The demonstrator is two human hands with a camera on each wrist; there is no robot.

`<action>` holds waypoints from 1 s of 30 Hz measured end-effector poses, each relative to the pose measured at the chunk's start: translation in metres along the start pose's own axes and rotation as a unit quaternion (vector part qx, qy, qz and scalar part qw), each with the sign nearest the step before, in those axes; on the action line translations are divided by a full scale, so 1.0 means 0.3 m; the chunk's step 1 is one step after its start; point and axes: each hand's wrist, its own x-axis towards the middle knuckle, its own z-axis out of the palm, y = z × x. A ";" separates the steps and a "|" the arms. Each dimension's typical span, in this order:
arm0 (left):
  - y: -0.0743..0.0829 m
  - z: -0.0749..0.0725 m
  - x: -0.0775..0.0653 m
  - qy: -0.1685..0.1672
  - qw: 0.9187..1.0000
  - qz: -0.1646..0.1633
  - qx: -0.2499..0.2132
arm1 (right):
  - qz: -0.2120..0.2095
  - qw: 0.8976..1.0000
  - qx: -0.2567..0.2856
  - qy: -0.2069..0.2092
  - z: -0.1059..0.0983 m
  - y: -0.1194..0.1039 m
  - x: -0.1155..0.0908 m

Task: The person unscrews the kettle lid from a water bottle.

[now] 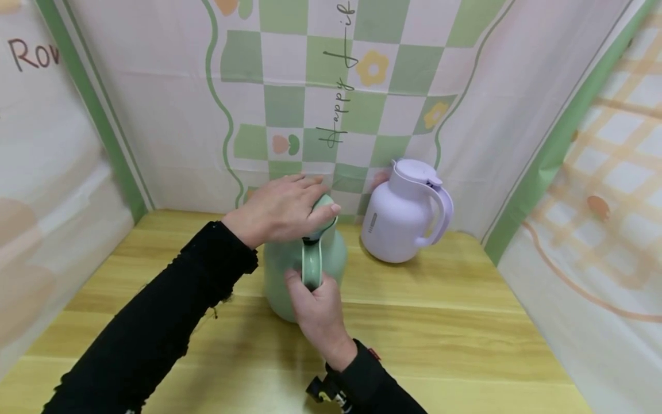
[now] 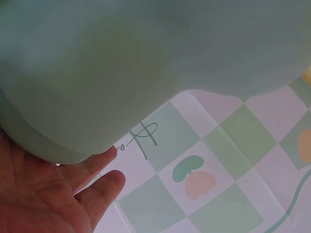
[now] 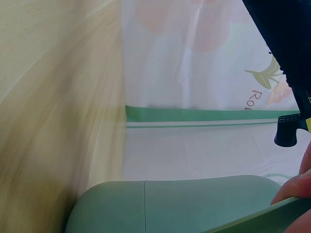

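A pale green thermos jug (image 1: pixel 279 282) stands on the wooden table, its handle (image 1: pixel 312 265) facing me. My left hand (image 1: pixel 284 210) rests flat over the lid (image 1: pixel 324 201), fingers extended and covering most of it. In the left wrist view, the left hand's fingers (image 2: pixel 104 189) reach out straight beside the jug's top edge. My right hand (image 1: pixel 322 316) grips the handle, thumb on its near side. The right wrist view shows the jug's side (image 3: pixel 170 206) with part of the right hand (image 3: pixel 294 191) at the handle.
To the right, a lilac thermos jug (image 1: pixel 390 221) stands near the back edge of the table (image 1: pixel 439 345), handle turned right. Printed cloth (image 1: pixel 176 109) hangs behind and on both sides, with a green checkered pattern at the back.
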 end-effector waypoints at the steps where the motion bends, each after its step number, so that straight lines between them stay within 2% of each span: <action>1: 0.000 -0.001 -0.002 0.000 1.000 -0.002 0.002 | 0.000 1.000 -0.003 0.001 0.001 -0.001 0.000; 8: 0.001 -0.008 -0.021 0.003 0.999 -0.025 0.024 | 0.007 1.000 0.000 0.002 0.004 -0.008 -0.001; 20: 0.009 -0.016 -0.035 -0.005 0.998 -0.044 0.054 | 0.009 1.000 -0.010 0.007 0.011 -0.005 -0.002; 30: 0.023 -0.022 -0.063 0.033 0.995 -0.064 0.072 | 0.037 0.999 0.020 -0.005 0.006 -0.008 0.002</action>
